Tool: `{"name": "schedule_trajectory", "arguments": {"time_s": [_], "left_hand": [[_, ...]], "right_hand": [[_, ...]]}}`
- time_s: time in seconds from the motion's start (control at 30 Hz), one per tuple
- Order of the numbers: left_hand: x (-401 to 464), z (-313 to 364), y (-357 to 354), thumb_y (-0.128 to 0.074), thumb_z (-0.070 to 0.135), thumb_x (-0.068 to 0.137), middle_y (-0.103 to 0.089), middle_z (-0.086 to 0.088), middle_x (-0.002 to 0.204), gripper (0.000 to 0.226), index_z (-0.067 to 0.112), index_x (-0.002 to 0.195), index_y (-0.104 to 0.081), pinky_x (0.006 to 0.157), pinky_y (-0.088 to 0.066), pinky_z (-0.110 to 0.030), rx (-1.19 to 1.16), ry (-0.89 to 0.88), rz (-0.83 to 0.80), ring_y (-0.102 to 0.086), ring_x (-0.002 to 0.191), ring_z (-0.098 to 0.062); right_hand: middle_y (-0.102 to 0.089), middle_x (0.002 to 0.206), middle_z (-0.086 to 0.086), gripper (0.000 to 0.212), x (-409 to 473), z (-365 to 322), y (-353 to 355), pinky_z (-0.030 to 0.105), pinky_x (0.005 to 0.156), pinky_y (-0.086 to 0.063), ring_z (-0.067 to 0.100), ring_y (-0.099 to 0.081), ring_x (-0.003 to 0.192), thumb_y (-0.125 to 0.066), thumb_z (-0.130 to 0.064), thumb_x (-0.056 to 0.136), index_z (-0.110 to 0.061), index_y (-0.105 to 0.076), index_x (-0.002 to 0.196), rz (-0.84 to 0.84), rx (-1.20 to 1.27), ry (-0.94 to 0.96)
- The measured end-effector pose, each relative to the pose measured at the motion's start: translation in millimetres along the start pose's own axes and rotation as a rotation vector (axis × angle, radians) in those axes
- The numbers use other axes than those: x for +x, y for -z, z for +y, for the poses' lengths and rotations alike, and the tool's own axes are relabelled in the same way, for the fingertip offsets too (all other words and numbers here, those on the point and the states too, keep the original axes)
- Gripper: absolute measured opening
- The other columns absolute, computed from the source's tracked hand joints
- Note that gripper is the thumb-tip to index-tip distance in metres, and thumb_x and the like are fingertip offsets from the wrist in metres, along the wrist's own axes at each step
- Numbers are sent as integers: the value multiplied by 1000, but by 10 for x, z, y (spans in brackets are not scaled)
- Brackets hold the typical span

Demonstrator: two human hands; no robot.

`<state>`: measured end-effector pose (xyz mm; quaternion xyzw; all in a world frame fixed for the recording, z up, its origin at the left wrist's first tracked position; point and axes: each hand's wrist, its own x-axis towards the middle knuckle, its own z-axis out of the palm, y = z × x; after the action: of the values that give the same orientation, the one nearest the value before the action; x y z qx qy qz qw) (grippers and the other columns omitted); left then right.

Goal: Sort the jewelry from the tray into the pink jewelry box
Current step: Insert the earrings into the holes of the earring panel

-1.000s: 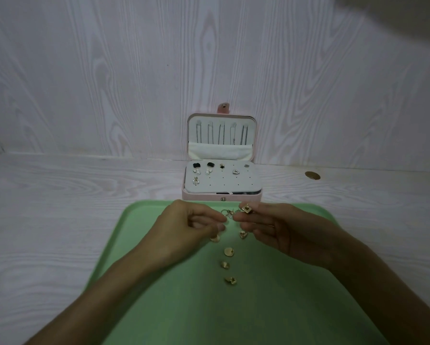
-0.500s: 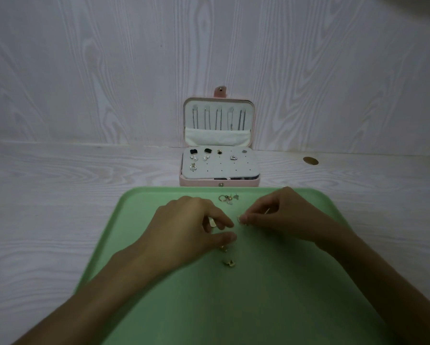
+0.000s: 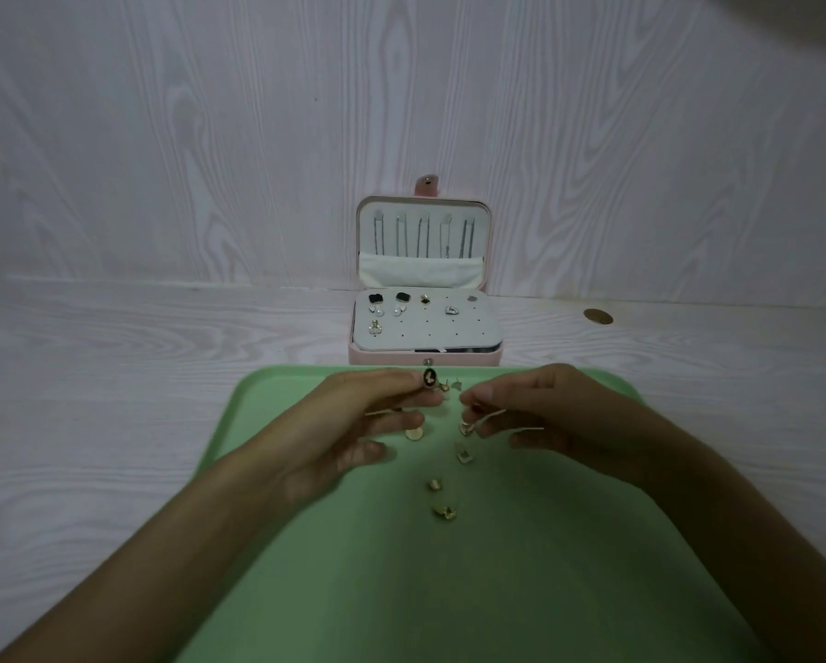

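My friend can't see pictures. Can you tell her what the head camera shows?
Two bare hands hover over a light green plastic tray; the left hand pinches a small dark oval earring, and the right hand pinches something too small to identify. Small gold earrings lie loose on the tray, and behind it an open pink jewelry box already holds several earrings.

Two hands over a green tray, pink jewelry box behind

A dark oval earring (image 3: pixel 429 378) was pinched at the fingertips of the left hand (image 3: pixel 353 423), centre frame; the right hand (image 3: pixel 552 413) was held beside it, fingers curled, its grasp unclear. Small gold pieces (image 3: pixel 444 511) were scattered on the green tray (image 3: pixel 449 590) below. The pink jewelry box (image 3: pixel 423 358) was stood open above, earrings pinned to its pad.
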<state>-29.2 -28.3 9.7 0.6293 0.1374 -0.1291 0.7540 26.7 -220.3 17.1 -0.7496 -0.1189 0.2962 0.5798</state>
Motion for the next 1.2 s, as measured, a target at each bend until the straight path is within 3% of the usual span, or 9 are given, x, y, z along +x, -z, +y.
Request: {"name": "schedule_trajectory", "arguments": {"time_s": [0.17, 0.4, 0.67, 0.73, 0.87, 0.97, 1.03, 1.2], "left_hand": [[4, 52, 15, -58, 18, 84, -73, 0, 80, 7, 13, 88, -62, 31, -31, -10, -206, 78, -74, -60, 48, -5], [21, 42, 31, -63, 19, 70, -71, -3, 82, 21, 13, 90, -61, 30, -31, -9, -241, 40, -132, -58, 50, -6], [77, 43, 107, -63, 16, 71, -73, -5, 85, 20, 9, 89, -65, 28, -36, -12, -359, 43, -141, -62, 49, -6], [93, 40, 144, -63, 14, 72, -73, -5, 86, 21, 7, 92, -66, 29, -37, -12, -385, 41, -142, -62, 49, -6], [135, 19, 210, -63, 11, 76, -73, -7, 88, 35, 2, 110, -61, 31, -41, -12, -479, 50, -147, -64, 50, -7], [164, -12, 258, -64, 8, 78, -73, -11, 89, 42, -3, 118, -60, 41, -48, -14, -576, 69, -137, -67, 53, -10], [183, -19, 290, -67, 10, 77, -74, -12, 91, 39, -1, 115, -63, 44, -49, -13, -608, 76, -111, -68, 55, -10], [155, 37, 307, -73, 13, 68, -74, -10, 87, 17, 5, 84, -72, 34, -44, -11, -636, 49, 4, -67, 52, -8]], "right_hand": [[-74, 93, 9, 17, -37, -67, -39, 16, 60, -56, 12, -72, 78, -62, -20, 72, -12, -77, 74, -49, 441, -92], [-74, 77, 9, 17, -4, -41, -70, 17, 54, -56, 11, -71, 63, -66, -19, 68, -9, -74, 79, 30, 613, -138], [-74, 78, 6, 12, 56, 40, -10, 17, 58, -57, 10, -71, 67, -68, -12, 67, -10, -78, 73, 91, 647, -106], [-73, 78, 6, 14, 60, 50, -2, 17, 58, -57, 10, -71, 67, -68, -9, 67, -7, -76, 79, 83, 641, -104], [-72, 90, 15, 38, 94, 55, 18, 19, 58, -58, 16, -72, 73, -66, 1, 63, 0, -65, 102, 128, 641, -116], [-71, 103, 18, 38, 161, -14, 61, 22, 67, -58, 18, -72, 85, -66, 3, 66, 2, -65, 104, 158, 598, -94], [-71, 105, 17, 37, 214, -81, 93, 24, 74, -57, 18, -70, 94, -66, 3, 68, 3, -65, 105, 176, 594, -71], [-71, 101, 19, 43, 348, -268, 98, 24, 73, -57, 21, -70, 92, -67, 5, 62, 4, -66, 105, 163, 519, -75]]}}
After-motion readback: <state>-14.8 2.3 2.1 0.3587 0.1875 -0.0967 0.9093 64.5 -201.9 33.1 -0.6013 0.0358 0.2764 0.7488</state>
